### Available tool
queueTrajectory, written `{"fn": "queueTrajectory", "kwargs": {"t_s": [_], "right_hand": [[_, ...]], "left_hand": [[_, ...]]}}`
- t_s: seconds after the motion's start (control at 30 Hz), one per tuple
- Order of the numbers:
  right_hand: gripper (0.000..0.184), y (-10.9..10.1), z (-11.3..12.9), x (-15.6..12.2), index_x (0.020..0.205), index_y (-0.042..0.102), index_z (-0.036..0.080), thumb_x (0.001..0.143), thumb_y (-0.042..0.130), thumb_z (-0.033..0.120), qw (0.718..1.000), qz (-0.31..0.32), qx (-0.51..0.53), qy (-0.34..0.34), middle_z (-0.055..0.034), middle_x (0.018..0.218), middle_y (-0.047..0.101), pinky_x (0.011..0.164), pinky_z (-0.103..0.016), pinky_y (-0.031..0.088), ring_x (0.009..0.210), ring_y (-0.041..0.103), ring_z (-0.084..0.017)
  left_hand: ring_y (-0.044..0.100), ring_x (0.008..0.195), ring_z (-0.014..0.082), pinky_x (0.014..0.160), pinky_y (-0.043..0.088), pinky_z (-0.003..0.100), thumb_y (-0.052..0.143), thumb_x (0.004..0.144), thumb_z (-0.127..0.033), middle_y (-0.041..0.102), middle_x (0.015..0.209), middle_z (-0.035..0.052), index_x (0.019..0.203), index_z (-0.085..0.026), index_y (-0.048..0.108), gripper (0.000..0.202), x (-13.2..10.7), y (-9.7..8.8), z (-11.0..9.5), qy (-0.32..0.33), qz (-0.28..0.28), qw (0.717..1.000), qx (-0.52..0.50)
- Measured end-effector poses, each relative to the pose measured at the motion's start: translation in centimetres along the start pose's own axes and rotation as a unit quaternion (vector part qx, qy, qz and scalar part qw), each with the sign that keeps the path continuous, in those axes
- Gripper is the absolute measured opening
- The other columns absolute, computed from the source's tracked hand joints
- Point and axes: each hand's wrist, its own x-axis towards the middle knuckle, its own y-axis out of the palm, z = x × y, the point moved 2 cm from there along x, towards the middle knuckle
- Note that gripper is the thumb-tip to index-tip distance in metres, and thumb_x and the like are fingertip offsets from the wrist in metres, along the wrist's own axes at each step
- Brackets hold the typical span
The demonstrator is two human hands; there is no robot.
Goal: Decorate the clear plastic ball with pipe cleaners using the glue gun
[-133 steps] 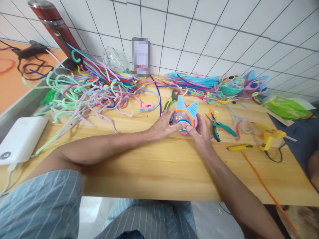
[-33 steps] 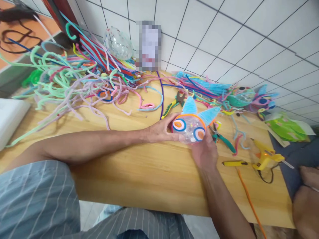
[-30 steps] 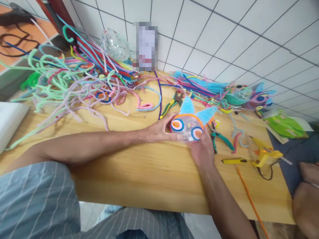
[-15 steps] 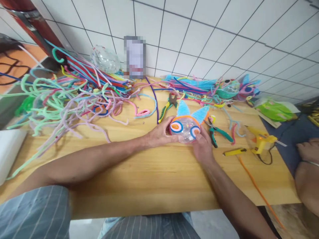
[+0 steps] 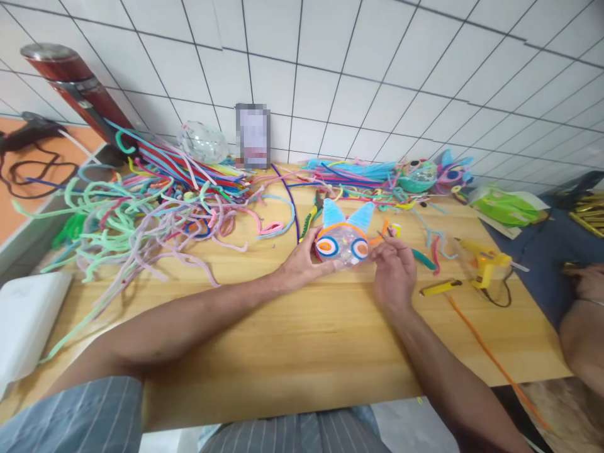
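Observation:
My left hand (image 5: pixel 306 261) is wrapped round the left side of a clear plastic ball (image 5: pixel 343 255) decorated as an animal head. The ball has two blue pointed ears (image 5: pixel 361 217), an orange pipe-cleaner band and two ring-shaped eyes in blue, white and orange. Just right of the ball, apart from it, my right hand (image 5: pixel 395 274) has its fingers curled together; anything between them is hidden. Behind that hand lies a pair of green-handled pliers (image 5: pixel 425 259), mostly covered. Yellow-green pliers (image 5: pixel 309 220) lie behind my left hand.
Tangled pipe cleaners (image 5: pixel 141 226) cover the left side. A yellow glue gun (image 5: pixel 486 261), a yellow cutter (image 5: pixel 442 287) and an orange pipe cleaner (image 5: pixel 491 352) are at right. A phone (image 5: pixel 253 135) leans on the tiled wall. Another person's arm (image 5: pixel 585 314) rests at far right.
My right hand has let go of the ball and moved right, over the green-handled pliers, its fingers curling. My left hand still holds the ball. The view has tilted up a little.

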Motion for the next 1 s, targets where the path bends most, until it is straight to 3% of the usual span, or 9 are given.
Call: {"fn": "queueTrajectory", "kwargs": {"t_s": [0.33, 0.53, 0.63, 0.7, 0.8, 1.0], "right_hand": [[0.018, 0.1, -0.3, 0.5, 0.091, 0.065, 0.027, 0.075, 0.070, 0.024, 0.998, 0.024, 0.029, 0.044, 0.0103, 0.058, 0.047, 0.052, -0.025, 0.037, 0.051, 0.042, -0.011], [0.017, -0.5, -1.0, 1.4, 0.097, 0.065, 0.027, 0.083, 0.072, 0.031, 1.000, 0.006, 0.000, 0.024, 0.0121, 0.056, 0.042, 0.050, -0.024, 0.032, 0.049, 0.036, -0.010], [0.030, -0.3, -1.1, 0.8, 0.106, 0.068, 0.025, 0.088, 0.077, 0.047, 0.999, 0.025, -0.020, 0.000, 0.0067, 0.071, 0.059, 0.063, -0.027, 0.047, 0.064, 0.055, -0.013], [0.047, 0.2, -1.1, 0.1, 0.116, 0.069, 0.024, 0.085, 0.081, 0.056, 0.998, 0.053, -0.037, -0.020, -0.0016, 0.097, 0.072, 0.081, -0.034, 0.056, 0.090, 0.068, -0.019], [0.063, 0.9, -0.9, -1.0, 0.132, 0.063, 0.024, 0.086, 0.078, 0.063, 0.988, 0.101, -0.087, -0.075, -0.0113, 0.129, 0.070, 0.099, -0.045, 0.057, 0.119, 0.068, -0.028], [0.062, 1.9, -0.2, -1.8, 0.145, 0.054, 0.023, 0.096, 0.069, 0.060, 0.970, 0.102, -0.147, -0.163, -0.0165, 0.147, 0.062, 0.116, -0.056, 0.050, 0.137, 0.061, -0.031]], "left_hand": [[0.067, 0.133, 0.0302, 0.115, 0.054, 0.045, 0.093, 0.074, -0.057, 0.064, 0.145, 0.0161, 0.145, -0.019, 0.045, 0.094, 0.1, -0.1, 0.6, 0.004, -0.009, 1.000, 0.013], [0.065, 0.135, 0.0317, 0.117, 0.052, 0.047, 0.093, 0.074, -0.056, 0.065, 0.146, 0.0169, 0.147, -0.018, 0.046, 0.095, 0.2, -0.2, 0.2, 0.009, -0.011, 0.998, 0.058], [0.066, 0.134, 0.0334, 0.116, 0.054, 0.048, 0.093, 0.074, -0.057, 0.066, 0.145, 0.0168, 0.147, -0.018, 0.048, 0.094, 0.1, 0.0, -0.2, 0.016, -0.004, 0.998, 0.058], [0.066, 0.136, 0.0348, 0.117, 0.054, 0.049, 0.094, 0.074, -0.058, 0.065, 0.148, 0.0171, 0.148, -0.019, 0.049, 0.095, 0.1, 0.0, -0.2, 0.029, -0.002, 0.998, 0.047], [0.065, 0.139, 0.0374, 0.119, 0.053, 0.053, 0.094, 0.073, -0.059, 0.063, 0.152, 0.0180, 0.149, -0.020, 0.049, 0.097, 0.3, -0.2, 0.2, 0.036, -0.004, 0.999, 0.028], [0.063, 0.141, 0.0390, 0.121, 0.051, 0.057, 0.091, 0.076, -0.063, 0.064, 0.150, 0.0188, 0.143, -0.019, 0.052, 0.089, 0.7, -1.2, 0.9, 0.043, -0.018, 0.996, 0.073]]}}
